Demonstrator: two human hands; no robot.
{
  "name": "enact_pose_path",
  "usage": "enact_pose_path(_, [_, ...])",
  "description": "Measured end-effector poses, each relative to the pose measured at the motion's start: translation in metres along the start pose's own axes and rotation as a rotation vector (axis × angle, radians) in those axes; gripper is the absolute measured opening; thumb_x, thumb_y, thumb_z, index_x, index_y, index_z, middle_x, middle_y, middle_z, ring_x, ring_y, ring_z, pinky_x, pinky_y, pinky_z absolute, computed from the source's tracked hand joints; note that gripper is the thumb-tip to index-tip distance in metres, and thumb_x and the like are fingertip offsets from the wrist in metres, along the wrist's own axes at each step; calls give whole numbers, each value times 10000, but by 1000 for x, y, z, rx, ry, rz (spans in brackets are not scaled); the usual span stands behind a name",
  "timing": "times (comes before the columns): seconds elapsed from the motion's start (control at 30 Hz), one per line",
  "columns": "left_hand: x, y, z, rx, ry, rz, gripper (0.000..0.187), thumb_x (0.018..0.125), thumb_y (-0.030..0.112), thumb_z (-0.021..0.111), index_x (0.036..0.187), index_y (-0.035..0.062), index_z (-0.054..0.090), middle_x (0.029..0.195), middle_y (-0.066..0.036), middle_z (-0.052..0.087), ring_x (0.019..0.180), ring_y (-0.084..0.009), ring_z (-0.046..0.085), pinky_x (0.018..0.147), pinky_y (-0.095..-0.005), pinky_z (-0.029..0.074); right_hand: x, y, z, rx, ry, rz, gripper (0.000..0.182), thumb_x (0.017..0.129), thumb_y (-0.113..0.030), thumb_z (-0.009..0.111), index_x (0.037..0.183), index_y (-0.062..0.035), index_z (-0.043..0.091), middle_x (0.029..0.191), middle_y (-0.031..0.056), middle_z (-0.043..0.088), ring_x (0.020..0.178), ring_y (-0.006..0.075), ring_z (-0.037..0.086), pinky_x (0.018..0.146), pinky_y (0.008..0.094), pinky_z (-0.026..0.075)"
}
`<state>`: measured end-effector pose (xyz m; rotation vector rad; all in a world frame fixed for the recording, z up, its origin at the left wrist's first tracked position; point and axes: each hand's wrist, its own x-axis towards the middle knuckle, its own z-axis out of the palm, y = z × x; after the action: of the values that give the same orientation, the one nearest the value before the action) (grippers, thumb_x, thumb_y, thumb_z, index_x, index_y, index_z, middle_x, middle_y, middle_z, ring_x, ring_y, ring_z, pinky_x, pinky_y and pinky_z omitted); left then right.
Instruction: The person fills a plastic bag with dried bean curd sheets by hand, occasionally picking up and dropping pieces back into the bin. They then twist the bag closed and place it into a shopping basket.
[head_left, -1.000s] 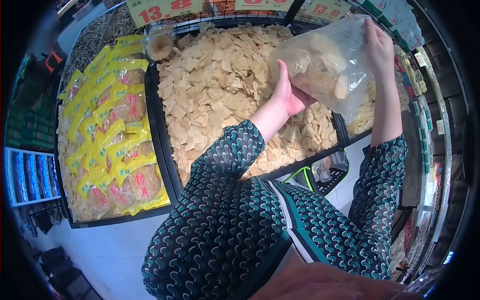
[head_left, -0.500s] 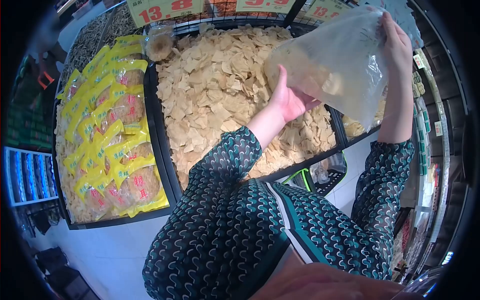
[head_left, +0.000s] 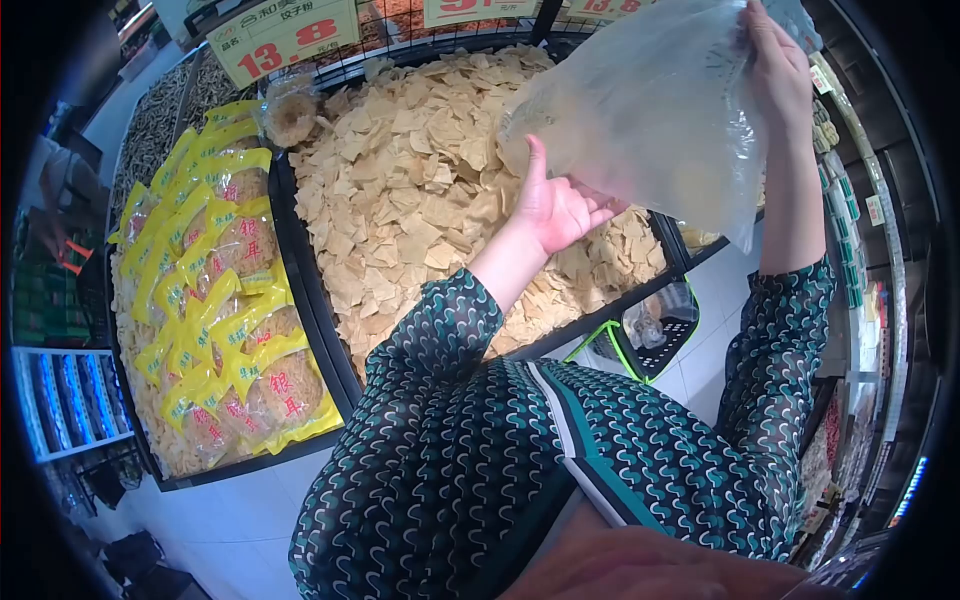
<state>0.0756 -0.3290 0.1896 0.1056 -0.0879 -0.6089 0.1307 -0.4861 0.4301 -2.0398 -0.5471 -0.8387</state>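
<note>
A large translucent plastic bag [head_left: 640,110] hangs over the right part of a bin of pale, flaky dried pieces [head_left: 400,190]. My right hand [head_left: 775,60] grips the bag's upper right edge, fingers closed on the plastic. Below the bag's left side is my left hand [head_left: 560,208], thumb raised and palm turned up, fingers apart and partly curled near the plastic. The bag looks mostly empty; its contents cannot be made out through the cloudy film.
Yellow packets [head_left: 210,290] fill the left bin. A small clear bag [head_left: 292,112] lies at the flakes' back left corner. Price signs [head_left: 290,40] stand behind. A black basket with green trim [head_left: 655,335] is below the bin's front right. Shelves [head_left: 860,250] line the right.
The bag and both hands have shifted up and left in view, along with the scene. My left hand's fingers look more curled, and the bag is spread wider.
</note>
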Motion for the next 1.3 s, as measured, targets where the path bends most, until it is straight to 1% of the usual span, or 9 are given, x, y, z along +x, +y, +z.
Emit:
enact_pose_path(0.17, [-3,0,-7,-16,-22,0,1238,689,905,389,1483,-13,147,1494,-206,295,1370,-371,341,1110,-557,306,16,49,-45,318,-17,143,354,1018,-250,507,1174,39,638,954,3,640,880,68,568,817,208,433])
enact_pose_path(0.3, [-14,5,4,-210,-1,-32,1198,720,906,332,1492,8,146,1508,-187,271,1370,-363,336,1099,-588,297,-23,-7,-46,399,-82,97,357,1018,-293,506,1009,23,670,866,-14,645,767,42,549,706,191,416])
enact_pose_path(0.43, [-13,11,-9,-224,-78,-5,1037,824,827,322,1473,25,219,1491,-194,310,1373,-367,329,1094,-597,292,-71,-4,-99,234,-4,99,452,1056,-269,336,1263,71,549,1023,80,638,922,122,571,868,261,418])
enact_pose_path(0.63, [-22,30,-8,-39,56,141,458,987,322,369,1325,25,457,1248,-186,581,1198,-314,545,1008,-544,434,-184,59,-133,574,219,336,467,1049,-300,374,1305,71,498,1245,153,592,1154,229,553,991,333,411])
enact_pose_path(0.73, [-30,35,1,163,108,216,333,938,78,403,1240,-12,508,1229,-184,605,1145,-265,597,936,-374,516,-245,116,-135,438,267,684,413,1026,-409,438,1216,-59,547,1031,32,565,854,95,537,740,270,412])
enact_pose_path(0.9, [-50,16,34,383,96,425,378,888,-64,400,1246,-15,512,1243,-184,606,1163,-274,587,1012,-381,461,-301,100,-75,18,239,677,759,976,-536,460,1460,17,271,1335,152,463,929,138,580,753,265,489])
enact_pose_path(1.1, [-101,-27,39,1196,-170,330,318,872,-82,436,1131,-15,607,1283,-197,589,1192,-316,573,1028,-437,429,-285,10,-15,472,17,600,1240,709,-875,481,1525,-45,54,1438,177,264,1037,220,535,784,293,505])
enact_pose_path(1.2, [-107,-36,33,1812,-694,542,260,685,-62,607,912,45,676,1189,-148,634,1069,-361,603,984,-449,428,-284,3,2,471,-38,528,1014,798,-468,735,1516,-53,152,1380,151,366,1027,201,534,817,323,507])
enact_pose_path(1.3, [-134,-42,40,1991,-499,491,304,639,-10,658,926,89,665,1037,-90,638,1080,-320,553,991,-473,405,-289,11,7,569,-60,714,702,871,-207,693,1439,-31,320,1246,136,516,994,199,591,812,328,529])
